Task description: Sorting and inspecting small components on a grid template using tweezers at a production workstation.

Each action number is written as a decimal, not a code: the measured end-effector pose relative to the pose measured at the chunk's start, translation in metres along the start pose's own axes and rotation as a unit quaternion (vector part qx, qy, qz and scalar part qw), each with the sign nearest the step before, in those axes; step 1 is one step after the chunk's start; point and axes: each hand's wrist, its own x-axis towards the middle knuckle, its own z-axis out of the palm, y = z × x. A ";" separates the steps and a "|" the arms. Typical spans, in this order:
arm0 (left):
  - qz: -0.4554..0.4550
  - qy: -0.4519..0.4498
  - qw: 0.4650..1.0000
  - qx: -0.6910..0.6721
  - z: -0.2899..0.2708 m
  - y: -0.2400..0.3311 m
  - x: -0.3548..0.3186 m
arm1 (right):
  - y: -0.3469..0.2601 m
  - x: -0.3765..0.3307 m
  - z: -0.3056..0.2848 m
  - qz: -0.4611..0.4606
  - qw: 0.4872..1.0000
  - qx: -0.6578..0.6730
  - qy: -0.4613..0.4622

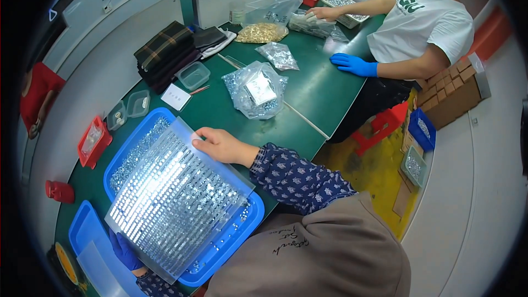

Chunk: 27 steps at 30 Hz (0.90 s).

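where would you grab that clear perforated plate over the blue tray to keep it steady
By its bare opposite edges, as both hands do: the right hand on the far corner, the gloved left hand at the near edge. The perforated plate is wide, thin and tilted over the blue tray, its face covered with small metal parts.

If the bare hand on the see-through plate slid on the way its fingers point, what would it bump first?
Probably the blue tray's far rim, just past the plate's top corner. The right hand points up-left; depth is hard to judge.
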 end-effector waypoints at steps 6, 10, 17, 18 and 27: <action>-0.013 -0.016 0.999 -0.048 0.000 -0.007 0.001 | 0.003 0.000 -0.003 -0.048 0.997 -0.059 0.020; -0.007 -0.004 1.000 -0.003 0.003 0.003 -0.002 | 0.003 0.000 -0.005 -0.045 0.995 -0.094 0.011; -0.002 -0.033 0.998 -0.062 0.001 -0.009 0.004 | 0.008 0.002 -0.005 -0.037 0.996 -0.080 0.005; -0.006 -0.026 0.999 -0.046 0.001 -0.009 0.003 | 0.009 0.003 -0.004 -0.039 0.996 -0.078 0.000; 0.017 -0.027 0.999 -0.041 -0.002 -0.019 0.005 | 0.004 0.002 -0.001 -0.039 0.996 -0.076 0.025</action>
